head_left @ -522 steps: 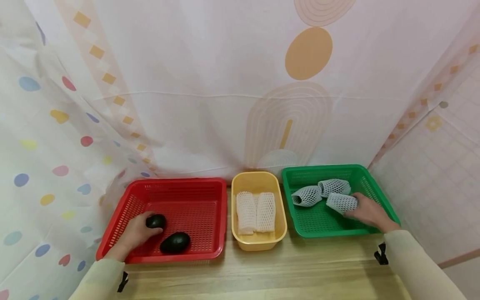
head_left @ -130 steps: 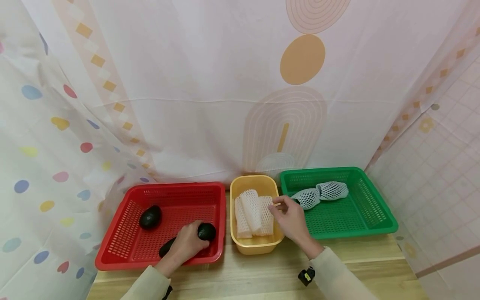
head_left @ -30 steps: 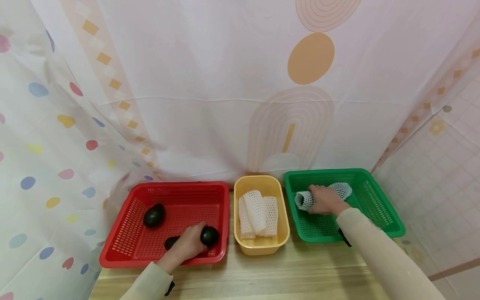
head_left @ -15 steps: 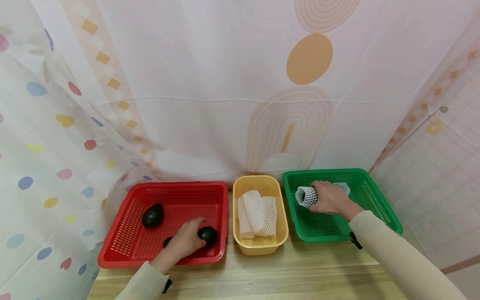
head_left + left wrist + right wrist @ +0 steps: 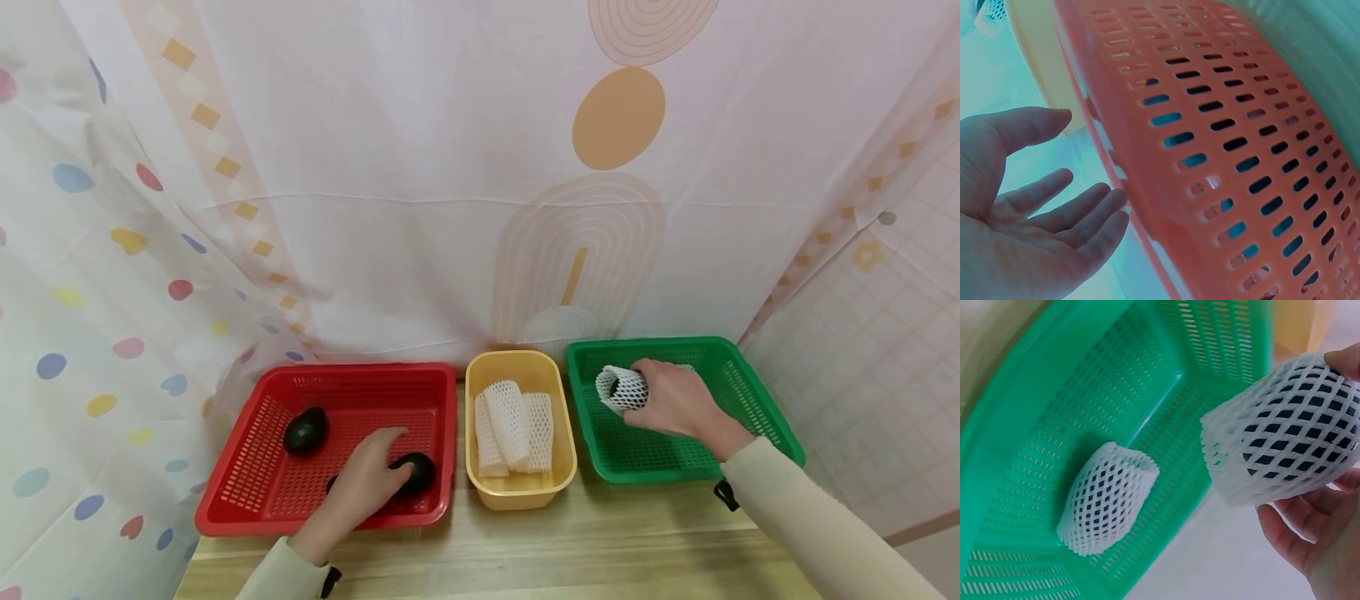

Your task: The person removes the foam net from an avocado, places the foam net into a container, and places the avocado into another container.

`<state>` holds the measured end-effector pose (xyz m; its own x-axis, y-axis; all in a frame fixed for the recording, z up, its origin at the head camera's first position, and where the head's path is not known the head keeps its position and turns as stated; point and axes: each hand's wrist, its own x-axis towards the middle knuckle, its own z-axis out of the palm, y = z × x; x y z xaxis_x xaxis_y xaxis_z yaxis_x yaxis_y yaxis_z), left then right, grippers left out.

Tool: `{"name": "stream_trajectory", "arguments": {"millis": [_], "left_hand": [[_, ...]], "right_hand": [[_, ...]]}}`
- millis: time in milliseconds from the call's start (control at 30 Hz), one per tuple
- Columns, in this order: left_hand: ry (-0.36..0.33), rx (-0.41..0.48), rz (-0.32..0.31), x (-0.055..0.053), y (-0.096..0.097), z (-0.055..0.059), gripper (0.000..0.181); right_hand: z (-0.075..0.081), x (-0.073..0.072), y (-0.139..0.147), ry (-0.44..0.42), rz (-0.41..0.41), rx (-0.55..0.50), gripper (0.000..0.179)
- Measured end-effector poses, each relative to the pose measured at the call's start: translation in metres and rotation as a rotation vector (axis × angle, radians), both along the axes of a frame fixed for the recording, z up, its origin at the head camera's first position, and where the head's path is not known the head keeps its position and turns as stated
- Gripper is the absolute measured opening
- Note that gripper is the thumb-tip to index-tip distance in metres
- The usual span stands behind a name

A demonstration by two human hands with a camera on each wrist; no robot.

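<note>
My left hand [image 5: 360, 483] hovers over the red basket, thumb and fingers spread beside a dark avocado [image 5: 420, 472]. In the left wrist view that hand [image 5: 1041, 200] holds nothing. Another avocado [image 5: 306, 431] lies at the basket's left; a third is mostly hidden under my hand. Over the green basket, my right hand [image 5: 678, 402] grips an avocado in a white foam net [image 5: 621, 389]. The right wrist view shows this netted avocado [image 5: 1291, 431] with the net's loose end extending past the fruit. A second netted avocado [image 5: 1109, 500] lies in the green basket, mostly hidden in the head view.
Between the red basket [image 5: 375, 375] and green basket [image 5: 675, 471] stands a yellow bin [image 5: 521, 493] holding three foam nets [image 5: 508, 425]. All stand on a wooden table [image 5: 510, 558], with a patterned curtain [image 5: 405, 267] behind.
Since 17 seconds ago, red-basket avocados and yellow-bin nets rose from two to three each; green-basket netted avocados fell to two. Lately my right hand lifted one; my left fingers drew back from an avocado.
</note>
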<state>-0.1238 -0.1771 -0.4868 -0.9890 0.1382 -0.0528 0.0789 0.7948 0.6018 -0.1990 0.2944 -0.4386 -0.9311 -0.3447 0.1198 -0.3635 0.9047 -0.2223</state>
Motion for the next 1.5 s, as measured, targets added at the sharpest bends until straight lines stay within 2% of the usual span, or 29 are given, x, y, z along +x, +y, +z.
{"name": "stream_trajectory", "arguments": {"millis": [200,433,700,967,1167,1500], "left_hand": [[0.058,0.028,0.019,0.006,0.003,0.006,0.051],[0.15,0.053,0.024,0.015,0.009,0.012,0.045],[0.323,0.118,-0.035,0.023,0.013,0.011,0.04],[0.393,0.193,-0.083,0.032,0.018,0.006,0.038],[0.487,0.248,-0.148,0.039,0.024,0.001,0.041],[0.496,0.262,-0.219,0.048,0.033,-0.006,0.043]], "right_hand": [[0.006,0.015,-0.002,0.055,0.004,-0.054,0.06],[0.011,0.034,-0.007,0.044,-0.008,-0.131,0.059],[0.008,0.057,-0.017,0.047,-0.005,-0.227,0.062],[0.001,0.076,-0.034,0.136,0.051,-0.269,0.067],[-0.009,0.09,-0.044,0.176,0.081,-0.277,0.071],[-0.027,0.11,-0.059,0.167,0.124,-0.301,0.073]]}}
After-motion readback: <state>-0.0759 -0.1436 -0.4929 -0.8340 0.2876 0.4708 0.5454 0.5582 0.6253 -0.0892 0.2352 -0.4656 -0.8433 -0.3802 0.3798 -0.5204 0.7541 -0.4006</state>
